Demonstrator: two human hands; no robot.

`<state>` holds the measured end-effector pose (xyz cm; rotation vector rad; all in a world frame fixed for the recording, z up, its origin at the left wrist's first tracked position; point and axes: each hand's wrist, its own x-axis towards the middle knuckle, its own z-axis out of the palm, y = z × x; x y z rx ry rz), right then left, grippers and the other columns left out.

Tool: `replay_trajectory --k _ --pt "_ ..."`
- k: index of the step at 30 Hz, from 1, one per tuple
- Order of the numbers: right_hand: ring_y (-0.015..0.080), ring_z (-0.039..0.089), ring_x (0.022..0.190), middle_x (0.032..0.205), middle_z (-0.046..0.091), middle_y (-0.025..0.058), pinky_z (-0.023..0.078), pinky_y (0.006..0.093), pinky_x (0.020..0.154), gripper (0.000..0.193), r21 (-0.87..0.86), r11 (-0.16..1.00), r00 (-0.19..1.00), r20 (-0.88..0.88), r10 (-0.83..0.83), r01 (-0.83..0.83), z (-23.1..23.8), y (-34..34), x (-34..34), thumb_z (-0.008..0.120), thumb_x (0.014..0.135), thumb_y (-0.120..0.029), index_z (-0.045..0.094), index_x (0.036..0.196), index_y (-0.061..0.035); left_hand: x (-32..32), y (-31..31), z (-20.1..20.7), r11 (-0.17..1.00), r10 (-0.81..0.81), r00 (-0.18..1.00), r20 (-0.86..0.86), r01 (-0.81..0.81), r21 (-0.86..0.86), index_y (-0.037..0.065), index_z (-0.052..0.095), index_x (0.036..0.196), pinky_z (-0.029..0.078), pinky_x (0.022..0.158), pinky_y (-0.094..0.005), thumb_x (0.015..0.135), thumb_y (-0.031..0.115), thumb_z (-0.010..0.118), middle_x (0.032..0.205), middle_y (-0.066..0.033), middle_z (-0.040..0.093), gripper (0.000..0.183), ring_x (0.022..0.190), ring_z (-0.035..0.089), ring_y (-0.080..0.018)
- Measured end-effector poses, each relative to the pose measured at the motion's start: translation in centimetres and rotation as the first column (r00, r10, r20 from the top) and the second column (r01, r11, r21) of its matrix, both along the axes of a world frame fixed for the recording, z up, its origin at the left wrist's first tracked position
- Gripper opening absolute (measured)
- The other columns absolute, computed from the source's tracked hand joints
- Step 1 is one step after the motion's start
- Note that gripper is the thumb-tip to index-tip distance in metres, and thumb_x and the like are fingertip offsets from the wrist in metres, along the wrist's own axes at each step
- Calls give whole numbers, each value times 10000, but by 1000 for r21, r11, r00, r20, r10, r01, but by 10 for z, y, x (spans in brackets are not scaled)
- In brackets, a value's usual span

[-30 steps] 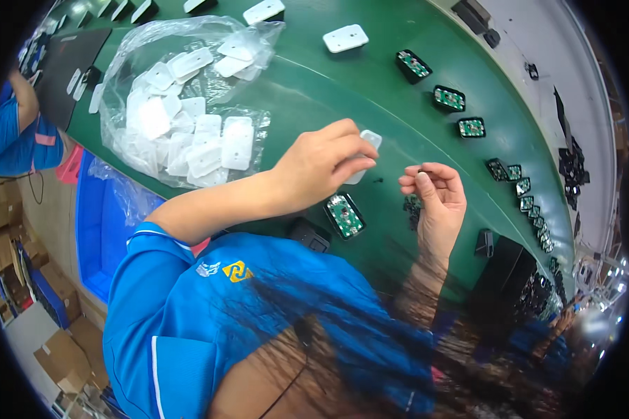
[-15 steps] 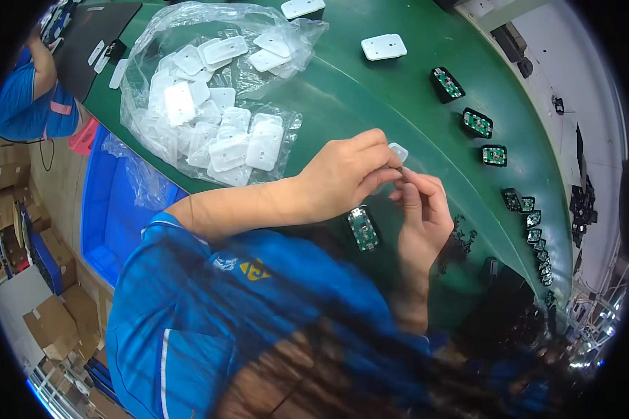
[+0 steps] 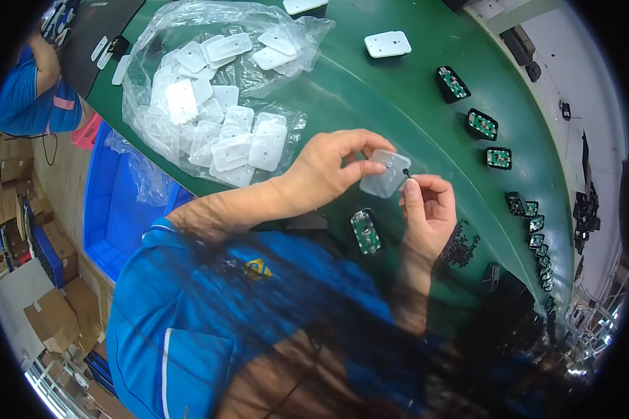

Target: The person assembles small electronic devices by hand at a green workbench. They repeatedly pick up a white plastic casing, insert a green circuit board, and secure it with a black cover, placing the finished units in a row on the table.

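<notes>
My left hand point(image 3: 339, 166) pinches a translucent white plastic cover point(image 3: 379, 186) by its upper left side, with the cover's flat face turned up. Between the thumb and forefinger of my right hand point(image 3: 428, 213) is a small black part point(image 3: 406, 172), held at the cover's right edge; whether it sits in a hole there I cannot tell. On the table below my hands lies a black housing with a green circuit board point(image 3: 365, 231). A heap of tiny black parts point(image 3: 460, 246) lies just right of my right hand.
A clear plastic bag point(image 3: 136, 91) of white covers point(image 3: 268, 143) spreads over the green table point(image 3: 342, 91). Housings with boards point(image 3: 482, 123) line the right side in a curve. A covered housing point(image 3: 388, 45) stands at the far side. A blue bin point(image 3: 108, 209) and another person point(image 3: 38, 98) are left.
My hands have moved slightly apart. The white cover, mostly hidden behind my fingers before, now shows its face, and the black part shows in my right fingertips.
</notes>
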<state>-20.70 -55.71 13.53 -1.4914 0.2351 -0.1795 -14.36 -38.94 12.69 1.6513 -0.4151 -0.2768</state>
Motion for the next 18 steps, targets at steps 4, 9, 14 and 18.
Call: replay_trajectory --k 4,9,14,18 --pt "54 502 696 849 552 26 407 184 612 81 -174 984 994 103 -27 44 -2 7 -1 644 853 -11 582 904 -4 2 8 -7 991 95 995 40 -98 94 17 642 933 470 702 -251 850 38 623 879 -36 606 89 781 584 -119" --pt "48 456 628 793 544 21 361 192 541 71 -404 914 993 118 24 26 2 15 -4 663 823 -10 601 857 -11 -2 7 -4 979 -63 852 -520 -48 -198 -42 545 1056 520 687 -240 912 63 569 978 -94 597 180 773 614 -121" --pt "72 438 582 718 526 15 348 217 510 72 -473 881 996 84 16 26 -5 16 -2 674 804 -19 603 813 -22 -15 1 -5 958 -132 861 -492 -17 -287 -48 532 1073 548 771 -265 920 16 531 971 -97 611 166 822 641 -149" --pt "66 434 577 725 539 20 351 216 508 87 -410 911 996 89 -2 39 -2 19 -4 678 800 -16 592 794 -13 -21 0 -11 956 -121 941 -315 25 -292 -63 540 1049 539 782 -269 914 5 537 1035 -85 563 151 905 629 -163"
